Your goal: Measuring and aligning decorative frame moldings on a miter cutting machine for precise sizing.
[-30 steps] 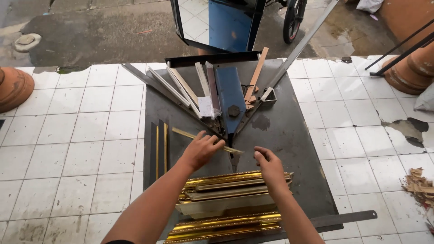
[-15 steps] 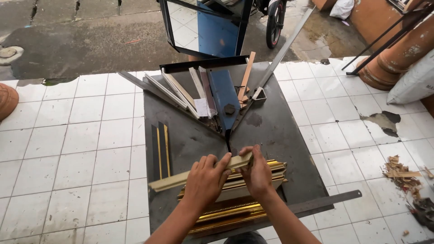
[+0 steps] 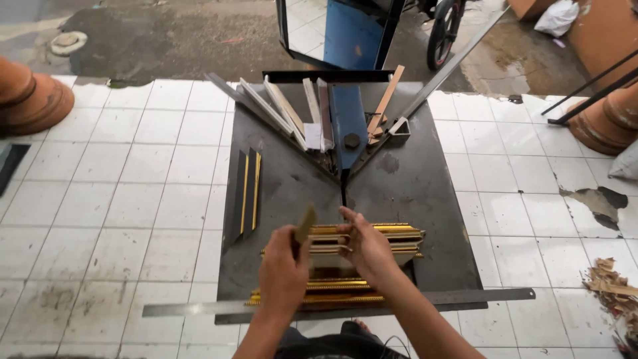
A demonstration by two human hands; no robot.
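Risk: the short strip (image 3: 306, 223) could slip from the left hand, since only its lower end is pinched and the rest sticks up free.
Risk, stack: the gold pile (image 3: 372, 238) could slide sideways if the right hand presses unevenly; its pieces lie loose on one another.
Left hand (image 3: 282, 272): fist closed around the strip's lower end, knuckles up, forearm coming in from the bottom edge.
Right hand (image 3: 367, 246): laid over the near left part of the pile, fingers curled onto the ends of its top pieces; whether it grips or only rests, I cannot tell.
Strip: tilted upright, just left of the pile, above the plate (image 3: 425, 199).
Pile: gold mouldings lying crosswise on the dark plate, near its front.
Second bundle (image 3: 332, 290): gold lengths nearer the person, partly hidden by both arms.
Ruler (image 3: 465, 296): long steel bar along the plate's front edge.
Cutter (image 3: 349, 126): blue blade at the plate's far end, offcuts fanned on either side.
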